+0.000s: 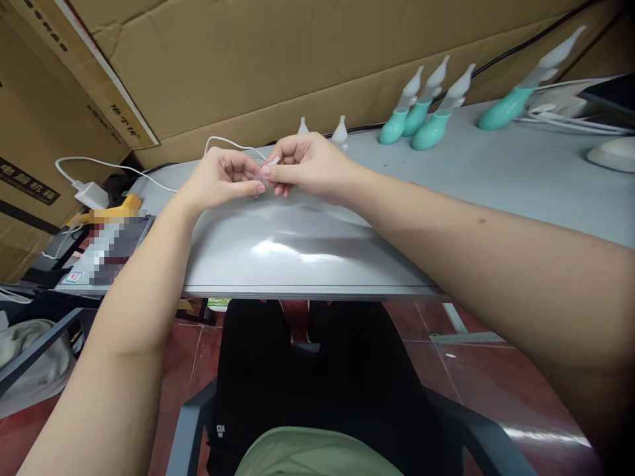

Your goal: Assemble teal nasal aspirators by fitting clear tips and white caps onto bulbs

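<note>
Fairly bright light, apparently from above, throws white glare across the grey tabletop (233, 271) and a duller streak over the red floor (540, 436). Wide-angle distortion stretches both forearms (446, 228); the right edge darkens. Pixelation hides a patch at left, and the small translucent piece (273, 162) looks indistinct.

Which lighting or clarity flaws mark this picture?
Head view: glare whitens the tabletop near its front edge; head view: a pixelated patch sits at left; head view: right corners are dark; head view: the small piece in the right hand is hard to make out.
</note>
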Available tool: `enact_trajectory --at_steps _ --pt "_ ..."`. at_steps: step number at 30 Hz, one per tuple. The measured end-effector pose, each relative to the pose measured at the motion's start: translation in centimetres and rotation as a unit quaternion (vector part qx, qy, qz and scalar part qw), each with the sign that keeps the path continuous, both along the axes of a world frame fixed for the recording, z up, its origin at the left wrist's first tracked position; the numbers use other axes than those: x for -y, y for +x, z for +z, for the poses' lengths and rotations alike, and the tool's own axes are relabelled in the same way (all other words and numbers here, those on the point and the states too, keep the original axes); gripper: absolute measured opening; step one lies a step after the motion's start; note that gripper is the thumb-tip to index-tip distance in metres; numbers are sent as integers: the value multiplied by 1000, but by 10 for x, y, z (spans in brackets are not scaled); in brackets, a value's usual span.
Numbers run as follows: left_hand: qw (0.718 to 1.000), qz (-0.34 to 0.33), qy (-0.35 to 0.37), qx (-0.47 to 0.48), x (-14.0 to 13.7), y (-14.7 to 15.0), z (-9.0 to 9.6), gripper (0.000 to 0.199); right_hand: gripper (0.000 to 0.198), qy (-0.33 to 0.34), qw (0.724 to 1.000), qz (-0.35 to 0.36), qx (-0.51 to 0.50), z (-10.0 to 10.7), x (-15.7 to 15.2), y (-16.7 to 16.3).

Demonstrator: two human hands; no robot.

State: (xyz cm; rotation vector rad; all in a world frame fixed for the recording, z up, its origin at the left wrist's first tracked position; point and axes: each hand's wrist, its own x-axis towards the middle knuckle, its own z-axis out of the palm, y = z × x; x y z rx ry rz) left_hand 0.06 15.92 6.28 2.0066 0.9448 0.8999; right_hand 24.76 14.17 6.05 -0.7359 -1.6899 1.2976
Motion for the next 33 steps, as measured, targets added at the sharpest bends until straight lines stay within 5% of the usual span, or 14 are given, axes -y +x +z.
enact_trajectory --at_steps 14,20,26,30,33 --pt "998 3 -57 -33 4 -9 9 70 38 -152 987 40 -43 2 1 2" --pt "997 33 -76 3 0 -15 7 72 22 13 994 76 76 1 0 11" --pt "995 47 -89 21 5 -9 9 68 14 197 933 154 258 -18 2 4" --pt "994 29 -96 33 4 -10 8 76 6 238 905 168 310 -21 2 0" --pt "994 18 -94 47 2 -12 7 81 4 202 928 160 269 -18 2 1"
